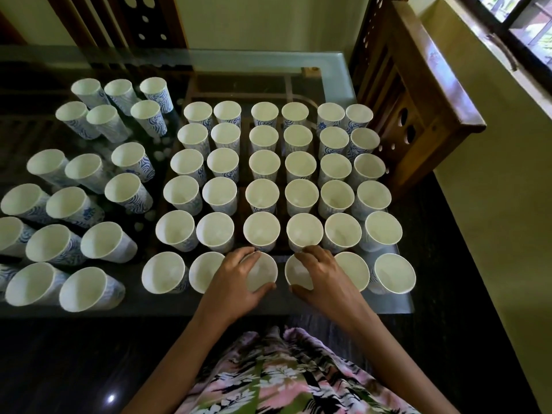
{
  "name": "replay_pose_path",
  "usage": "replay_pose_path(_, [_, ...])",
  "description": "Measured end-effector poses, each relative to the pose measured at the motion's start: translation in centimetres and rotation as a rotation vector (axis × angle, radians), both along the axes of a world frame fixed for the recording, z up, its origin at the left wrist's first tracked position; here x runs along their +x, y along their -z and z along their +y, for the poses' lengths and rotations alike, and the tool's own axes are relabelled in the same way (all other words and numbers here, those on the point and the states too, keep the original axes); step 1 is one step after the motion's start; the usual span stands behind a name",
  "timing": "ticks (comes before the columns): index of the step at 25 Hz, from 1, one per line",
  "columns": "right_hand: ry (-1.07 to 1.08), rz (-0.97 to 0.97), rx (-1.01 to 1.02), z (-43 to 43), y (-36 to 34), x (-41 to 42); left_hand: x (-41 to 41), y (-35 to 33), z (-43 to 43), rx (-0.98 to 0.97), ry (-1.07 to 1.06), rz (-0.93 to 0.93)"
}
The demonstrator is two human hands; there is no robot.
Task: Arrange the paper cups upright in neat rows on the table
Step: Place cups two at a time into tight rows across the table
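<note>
thin paper cups, tapered and round-mouthed, plain white inside, blue wave print on the outer walls. all upright, mouths up. at centre and right of the frame, six tidy rows of six on the tabletop. at left, a looser left cluster of the same cups in short rows of three, set apart from the block.

in the nearest row, lower centre: left hand on the third cup from the left, grip closed round its rim, fingers over the far edge, thumb on the near edge. right hand likewise on the fourth cup just beside it, grip closed on the rim, thumb at the near edge. a narrow gap between the two held cups.

tabletop of clear glass, smooth and reflective, with a pale greenish rounded edge, over a brown wooden frame with a curved rail seen through it. at right, a dark carved wooden chair back pierced with round holes; a second chair back at upper left. cream walls, a dark-framed window at upper right. dark glossy floor at lower left with one bright glint. floral fabric in pink, green and black at bottom centre.
</note>
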State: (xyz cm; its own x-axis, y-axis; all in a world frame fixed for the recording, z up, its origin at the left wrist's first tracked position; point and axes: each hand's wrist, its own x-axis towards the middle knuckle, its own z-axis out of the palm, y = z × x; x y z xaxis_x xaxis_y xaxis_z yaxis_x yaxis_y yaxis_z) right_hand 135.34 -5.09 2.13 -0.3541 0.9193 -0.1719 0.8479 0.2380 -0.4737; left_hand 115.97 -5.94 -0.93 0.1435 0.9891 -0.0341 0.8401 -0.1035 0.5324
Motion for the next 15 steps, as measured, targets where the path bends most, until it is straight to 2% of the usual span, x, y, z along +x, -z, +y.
replay_pose_path(15, [0.013,0.043,0.018,-0.23,-0.34,0.62,0.21,-0.17,-0.30,-0.037,-0.014,-0.043])
